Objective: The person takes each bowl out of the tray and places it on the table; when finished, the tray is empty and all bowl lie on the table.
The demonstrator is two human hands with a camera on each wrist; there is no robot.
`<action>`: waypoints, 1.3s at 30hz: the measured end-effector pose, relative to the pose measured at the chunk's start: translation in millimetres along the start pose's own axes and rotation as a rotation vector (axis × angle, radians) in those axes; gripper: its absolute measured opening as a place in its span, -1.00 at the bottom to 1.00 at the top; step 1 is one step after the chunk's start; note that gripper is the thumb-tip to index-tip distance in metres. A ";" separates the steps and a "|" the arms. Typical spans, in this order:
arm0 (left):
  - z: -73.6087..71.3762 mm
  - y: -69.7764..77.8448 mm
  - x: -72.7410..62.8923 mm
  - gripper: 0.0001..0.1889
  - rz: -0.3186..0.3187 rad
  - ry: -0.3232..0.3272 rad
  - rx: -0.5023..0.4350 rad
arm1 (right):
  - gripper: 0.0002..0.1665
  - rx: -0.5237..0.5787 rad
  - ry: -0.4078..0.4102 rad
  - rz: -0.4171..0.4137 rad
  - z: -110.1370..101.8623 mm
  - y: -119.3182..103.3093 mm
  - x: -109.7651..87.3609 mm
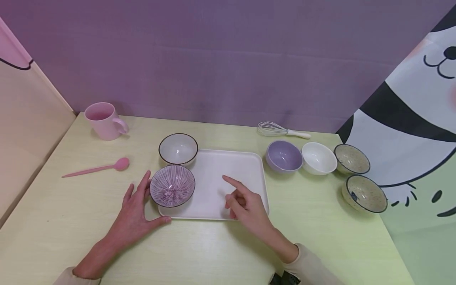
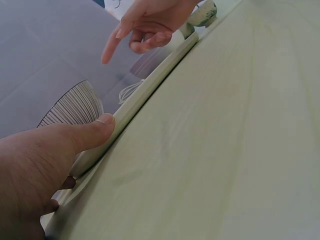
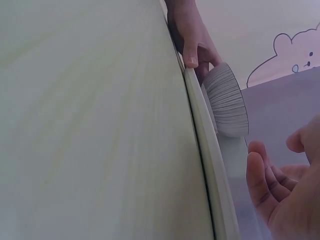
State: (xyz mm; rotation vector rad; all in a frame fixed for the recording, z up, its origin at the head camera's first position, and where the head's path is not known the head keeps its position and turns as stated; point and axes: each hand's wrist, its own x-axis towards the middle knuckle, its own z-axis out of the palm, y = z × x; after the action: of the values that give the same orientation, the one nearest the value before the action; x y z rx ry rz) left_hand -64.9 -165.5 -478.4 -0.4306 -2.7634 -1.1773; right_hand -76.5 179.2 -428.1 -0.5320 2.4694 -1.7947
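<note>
A white tray [image 1: 228,186] lies on the table with two bowls along its left side. The far one is a white bowl [image 1: 178,149] with a dark rim; in front of it stands a purple-striped bowl [image 1: 172,186]. My left hand [image 1: 133,221] is spread around the tray's near left corner. Its thumb [image 2: 102,130] touches the tray's near edge, and its index finger reaches beside the striped bowl, partly hidden by it. Over the tray's right half hovers my right hand [image 1: 247,208], holding nothing, index finger extended and the others loosely curled.
Left of the tray are a pink mug [image 1: 105,122] and a pink spoon [image 1: 107,167]. On the right stand a purple bowl [image 1: 284,156], a plain white bowl [image 1: 318,158] and two speckled bowls [image 1: 352,159]. A whisk [image 1: 283,130] lies behind them, near the purple backdrop [image 1: 228,63].
</note>
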 end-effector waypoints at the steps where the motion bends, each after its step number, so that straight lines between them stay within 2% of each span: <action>1: -0.2 0.0 0.0 0.55 -0.001 0.000 0.001 | -0.40 0.003 -0.006 0.006 3.0 -0.3 1.4; 9: -1.4 0.3 -0.6 0.54 -0.013 -0.007 -0.009 | -0.37 0.071 -0.042 0.072 28.1 4.2 10.9; 18: 0.3 -0.3 -0.1 0.54 0.010 -0.001 0.003 | -0.33 0.075 -0.054 0.011 51.7 5.0 19.1; 27: -1.2 0.5 -1.0 0.55 0.002 0.001 -0.001 | -0.11 0.003 -0.084 0.089 67.7 0.5 32.5; 33: -0.2 0.2 -1.0 0.54 0.022 0.003 -0.007 | -0.08 0.010 -0.082 0.162 73.8 -0.4 40.2; 39: -0.4 0.4 -0.6 0.54 0.024 0.006 -0.005 | -0.09 0.059 -0.095 0.133 78.2 10.0 46.6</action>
State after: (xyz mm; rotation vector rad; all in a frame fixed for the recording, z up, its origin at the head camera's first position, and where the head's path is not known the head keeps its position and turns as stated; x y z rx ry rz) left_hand -64.2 -165.6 -477.9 -0.4590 -2.7430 -1.1785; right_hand -104.6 96.3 -455.4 -0.4280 2.3232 -1.7435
